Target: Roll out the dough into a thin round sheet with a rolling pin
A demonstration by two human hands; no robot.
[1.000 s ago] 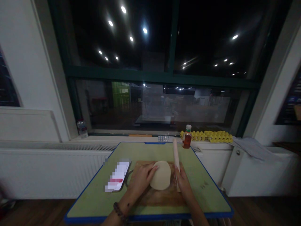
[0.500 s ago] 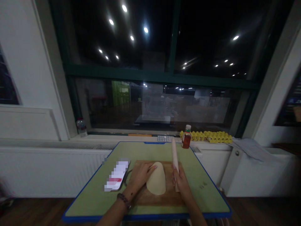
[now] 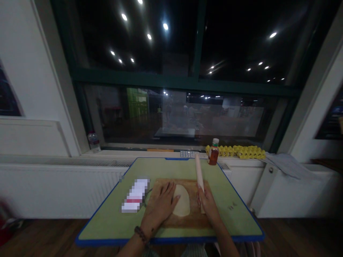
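Note:
A flat, pale oval of rolled dough [image 3: 182,203] lies on a brown wooden board [image 3: 184,223]. My left hand [image 3: 162,204] is spread flat over the board's left part, fingers extended, with the thumb on the dough and the palm covering its left edge. On the dough's right side, my right hand [image 3: 207,200] is wrapped round the lower part of a light wooden rolling pin [image 3: 198,169]. The pin points away from me, toward the window, and its near end shows just below my fingers.
The board rests on a green folding table [image 3: 107,223] with a blue rim. Left of it lies a phone [image 3: 136,195]. A bottle of reddish liquid [image 3: 213,152] stands at the far right corner. Yellow egg trays [image 3: 238,151] and a clear bottle [image 3: 93,142] sit along the windowsill.
My left hand has flattened and spread its fingers, from a bent pose at the dough's upper left edge. The right hand keeps its hold on the rolling pin. The view has shifted slightly.

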